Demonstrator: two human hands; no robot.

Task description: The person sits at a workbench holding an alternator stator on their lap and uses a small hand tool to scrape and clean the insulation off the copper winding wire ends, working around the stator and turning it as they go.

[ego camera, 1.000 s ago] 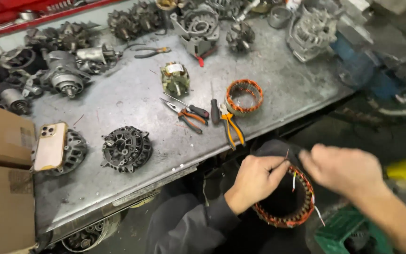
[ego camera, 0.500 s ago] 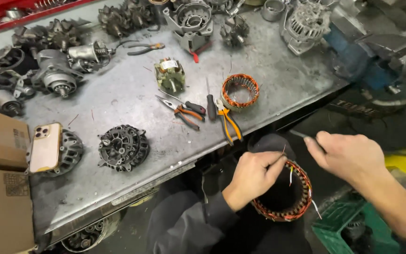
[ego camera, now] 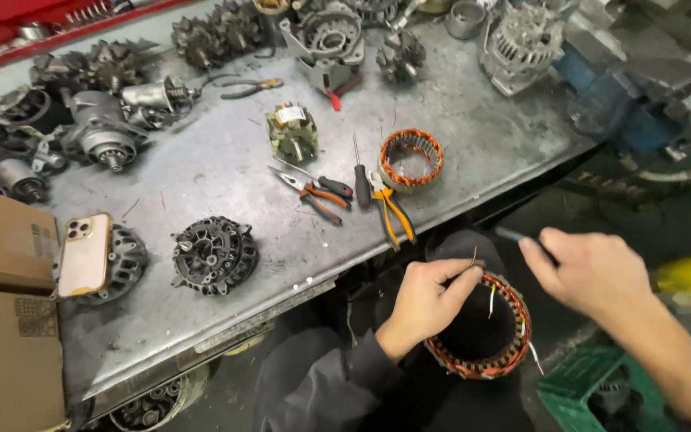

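Observation:
My left hand (ego camera: 427, 299) grips the rim of a copper-wound stator ring (ego camera: 481, 364) resting on my lap below the bench edge, thumb and fingers pinching a thin wire lead at its top. My right hand (ego camera: 593, 272) hovers just right of the ring, closed around a slim dark tool whose tip (ego camera: 509, 234) sticks out to the left. Loose wire ends stand up from the ring between the two hands.
On the grey metal bench (ego camera: 225, 184) lie a second stator ring (ego camera: 411, 158), orange-handled pliers (ego camera: 392, 210), red-handled pliers (ego camera: 313, 192), a screwdriver (ego camera: 361, 178), a rotor (ego camera: 291, 132), alternator housings (ego camera: 214, 254), a phone (ego camera: 83, 254). Cardboard boxes (ego camera: 1, 240) left, green crate (ego camera: 593, 392) lower right.
My right hand has drifted slightly right and away from the ring. The left hand keeps its hold on the stator; the view has shifted a little.

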